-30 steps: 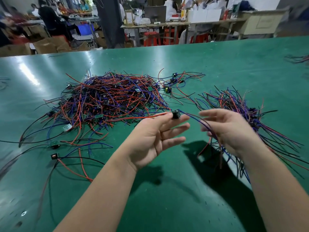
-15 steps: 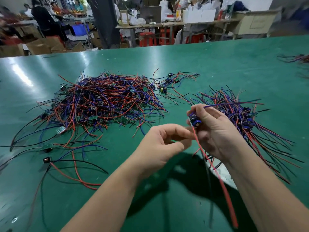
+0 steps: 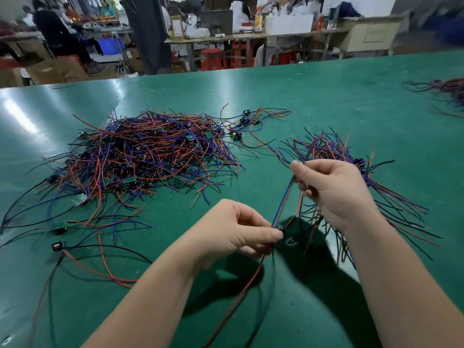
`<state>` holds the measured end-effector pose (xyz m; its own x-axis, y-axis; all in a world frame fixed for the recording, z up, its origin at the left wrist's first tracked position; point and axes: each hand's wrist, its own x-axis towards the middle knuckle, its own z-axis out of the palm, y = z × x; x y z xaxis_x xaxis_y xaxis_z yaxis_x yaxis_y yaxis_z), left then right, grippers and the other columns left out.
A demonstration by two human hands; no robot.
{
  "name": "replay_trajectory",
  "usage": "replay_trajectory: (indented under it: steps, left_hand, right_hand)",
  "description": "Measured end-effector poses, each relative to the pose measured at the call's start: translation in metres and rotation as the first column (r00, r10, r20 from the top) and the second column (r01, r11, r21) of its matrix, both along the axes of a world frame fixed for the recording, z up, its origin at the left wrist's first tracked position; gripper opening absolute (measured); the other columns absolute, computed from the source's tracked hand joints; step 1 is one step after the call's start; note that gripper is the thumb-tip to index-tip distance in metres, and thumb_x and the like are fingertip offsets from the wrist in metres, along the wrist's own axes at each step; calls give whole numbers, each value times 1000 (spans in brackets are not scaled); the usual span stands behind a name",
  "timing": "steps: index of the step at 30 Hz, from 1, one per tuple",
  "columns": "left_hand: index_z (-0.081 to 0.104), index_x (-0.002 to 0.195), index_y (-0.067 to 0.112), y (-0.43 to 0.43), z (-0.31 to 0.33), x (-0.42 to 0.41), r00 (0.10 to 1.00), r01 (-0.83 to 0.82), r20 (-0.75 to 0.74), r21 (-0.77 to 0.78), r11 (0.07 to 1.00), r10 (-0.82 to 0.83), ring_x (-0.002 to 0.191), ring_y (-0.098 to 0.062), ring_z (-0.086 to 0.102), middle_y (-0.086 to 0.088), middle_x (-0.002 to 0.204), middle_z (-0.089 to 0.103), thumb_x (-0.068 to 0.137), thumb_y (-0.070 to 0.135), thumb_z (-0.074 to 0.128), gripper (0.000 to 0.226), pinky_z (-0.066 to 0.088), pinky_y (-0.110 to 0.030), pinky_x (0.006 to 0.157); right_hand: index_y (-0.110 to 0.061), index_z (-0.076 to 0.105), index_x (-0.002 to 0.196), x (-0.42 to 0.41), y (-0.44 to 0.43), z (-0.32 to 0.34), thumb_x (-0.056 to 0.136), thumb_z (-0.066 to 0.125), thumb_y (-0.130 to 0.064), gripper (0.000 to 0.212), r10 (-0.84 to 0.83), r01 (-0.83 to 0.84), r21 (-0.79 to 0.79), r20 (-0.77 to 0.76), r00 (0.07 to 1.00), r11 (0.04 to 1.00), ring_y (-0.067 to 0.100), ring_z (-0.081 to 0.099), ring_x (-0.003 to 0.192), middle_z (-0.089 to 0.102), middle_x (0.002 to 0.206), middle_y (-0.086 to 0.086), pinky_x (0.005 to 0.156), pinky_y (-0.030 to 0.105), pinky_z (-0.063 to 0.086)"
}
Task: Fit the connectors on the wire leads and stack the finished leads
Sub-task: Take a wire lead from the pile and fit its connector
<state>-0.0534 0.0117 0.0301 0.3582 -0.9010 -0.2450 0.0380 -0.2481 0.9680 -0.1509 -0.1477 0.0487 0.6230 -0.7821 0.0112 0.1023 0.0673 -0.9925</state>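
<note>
Head view: a small black connector [image 3: 278,228] is pinched at the fingertips of the left hand [image 3: 233,229], low over the green table [image 3: 326,96]. Blue wires [image 3: 283,199] rising from it are gripped in the curled right hand [image 3: 334,192], held higher and apart. A red wire [image 3: 238,295] is trailed below. A tangled pile [image 3: 150,151] is spread on the left, and a smaller stack [image 3: 324,144] is laid behind the right hand.

Pinches a small black connector [image 3: 277,227] between thumb and forefinger of the left hand [image 3: 233,229], with thin red and black wires [image 3: 241,292] trailing below. Grips the thin blue and red leads [image 3: 282,197] rising from it in the right hand [image 3: 334,192], held higher. Works over a glossy green table [image 3: 326,96], with a large tangled heap of red, blue and black leads [image 3: 150,151] beyond the left hand and a smaller fanned wire bundle [image 3: 326,146] behind the right.
</note>
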Motion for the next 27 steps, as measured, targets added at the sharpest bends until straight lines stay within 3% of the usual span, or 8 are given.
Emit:
replay_trajectory:
  steps: [4, 11, 14, 16, 18, 22, 25, 27]
  left_hand:
    - [71, 66, 16, 5, 2, -1, 986, 139, 80, 83, 987, -146, 55, -9, 63, 0, 61, 68, 73, 15, 81, 12, 49, -18, 51]
    - [72, 64, 15, 10, 12, 14, 1000, -29, 7, -42, 999, 29, 53, -9, 63, -3, 62, 68, 57, 29, 83, 19, 51, -18, 52]
    - [71, 65, 10, 4, 9, 16, 965, -255, -103, -140, 957, 242, 52, -9, 62, -5, 63, 68, 56, 29, 79, 23, 53, -21, 54]
    - [70, 67, 10, 2, 6, 17, 940, -337, -114, -169, 926, 321, 53, -9, 62, -6, 63, 68, 55, 31, 78, 25, 55, -22, 55]
    - [70, 66, 10, 2, 3, 19, 939, -342, -104, -173, 924, 328, 53, -9, 63, -5, 62, 68, 54, 32, 78, 26, 55, -22, 55]
    - [73, 69, 14, 3, 2, 18, 964, -265, -69, -162, 951, 257, 57, -11, 66, -4, 68, 71, 65, 30, 72, 17, 56, -22, 56]
    - [71, 80, 13, 3, 4, 21, 948, -315, -18, -156, 936, 316, 64, -13, 69, -3, 75, 74, 83, 31, 64, 19, 56, -22, 57]
    - [71, 82, 15, 5, 4, 28, 866, -434, 200, -156, 887, 459, 71, -18, 69, -2, 78, 74, 90, 27, 63, 16, 57, -27, 63]
  right_hand:
    - [-13, 61, 67, -6, -10, 4, 80, 74, -15, 18, -176, 160, 149, 98, 979, 976, 4, 48, 37, 59, 48, -5, 37, 13, 37]
    - [-13, 56, 84, 0, -9, 0, 95, 56, -29, 19, -243, 178, 283, 213, 946, 942, 10, 60, 48, 60, 68, 2, 44, 17, 45]
    - [-17, 53, 95, -1, -5, 0, 90, 61, -27, 13, -11, -13, 219, 108, 994, 976, 13, 62, 54, 61, 81, 6, 50, 20, 48]
    - [-22, 60, 101, -2, 7, -3, 75, 72, -24, 29, 302, -301, -25, 7, 953, 953, 13, 62, 62, 64, 91, 7, 57, 21, 50]
    - [-25, 67, 101, -1, 23, -6, 66, 81, -16, 38, 459, -482, -281, -146, 876, 830, 12, 61, 69, 68, 94, 2, 66, 23, 52]
    - [-19, 73, 89, 5, 36, -9, 72, 81, -9, 21, 206, -311, -676, -234, 950, 668, 12, 62, 65, 66, 82, -3, 66, 25, 51]
    - [-23, 74, 84, -1, 22, -5, 73, 76, -5, 21, -12, -101, -677, -160, 987, 729, 4, 60, 60, 68, 76, -6, 62, 16, 47]
    - [-25, 75, 83, -11, 2, 1, 73, 71, -8, 20, -300, 115, -692, -152, 942, 713, -1, 60, 58, 68, 71, -11, 61, 10, 45]
